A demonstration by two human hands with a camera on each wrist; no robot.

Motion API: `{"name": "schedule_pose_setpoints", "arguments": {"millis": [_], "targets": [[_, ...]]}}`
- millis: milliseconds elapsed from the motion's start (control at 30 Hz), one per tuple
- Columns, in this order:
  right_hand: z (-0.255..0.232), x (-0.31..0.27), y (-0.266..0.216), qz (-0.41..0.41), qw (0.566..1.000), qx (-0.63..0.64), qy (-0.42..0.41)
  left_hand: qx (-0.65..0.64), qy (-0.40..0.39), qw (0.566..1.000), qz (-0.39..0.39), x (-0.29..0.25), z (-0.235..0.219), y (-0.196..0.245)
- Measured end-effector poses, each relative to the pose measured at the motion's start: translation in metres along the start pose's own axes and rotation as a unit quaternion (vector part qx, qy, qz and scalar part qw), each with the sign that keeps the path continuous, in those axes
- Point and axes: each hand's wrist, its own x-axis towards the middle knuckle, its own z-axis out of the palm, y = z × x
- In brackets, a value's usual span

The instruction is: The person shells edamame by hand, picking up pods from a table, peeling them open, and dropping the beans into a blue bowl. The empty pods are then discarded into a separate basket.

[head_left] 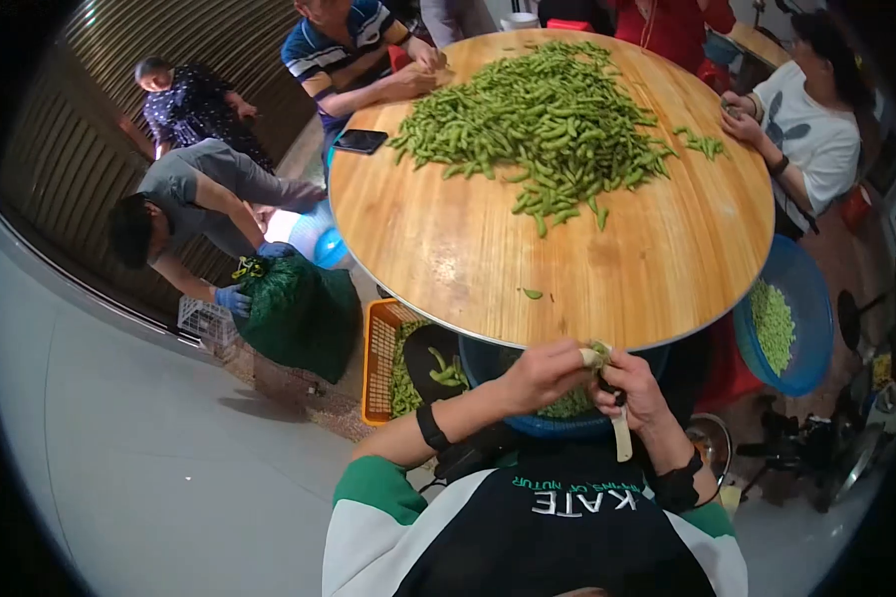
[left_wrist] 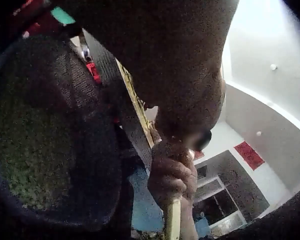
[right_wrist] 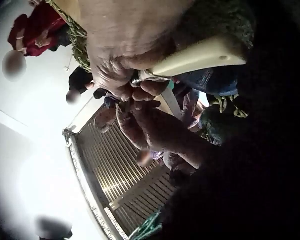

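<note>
In the head view, my left hand and right hand meet just off the round table's near edge. My right hand grips a small knife by its cream handle, which points down toward my body; its blade is hidden among the fingers. The handle shows large in the right wrist view, below the right hand. My left fingertips pinch a green soybean pod, mostly covered by both hands. A blue basin with green beans sits beneath the hands.
Soybean pods are heaped on the wooden table, with a phone at its edge. An orange crate stands left; a blue tub of shelled beans stands right. Several people surround the table; one handles a green sack.
</note>
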Motion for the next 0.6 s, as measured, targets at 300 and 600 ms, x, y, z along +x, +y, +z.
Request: {"name": "schedule_pose_setpoints", "arguments": {"millis": [300, 600], "targets": [[0.017, -0.005, 0.006, -0.054, 0.974, -0.219, 0.032, 0.027, 0.076, 0.996, -0.028, -0.004, 0.006, -0.016], [0.005, -0.005, -0.007, -0.105, 0.946, -0.301, 0.053, -0.324, 0.071, 0.858, -0.392, 0.0, 0.004, -0.003]]}}
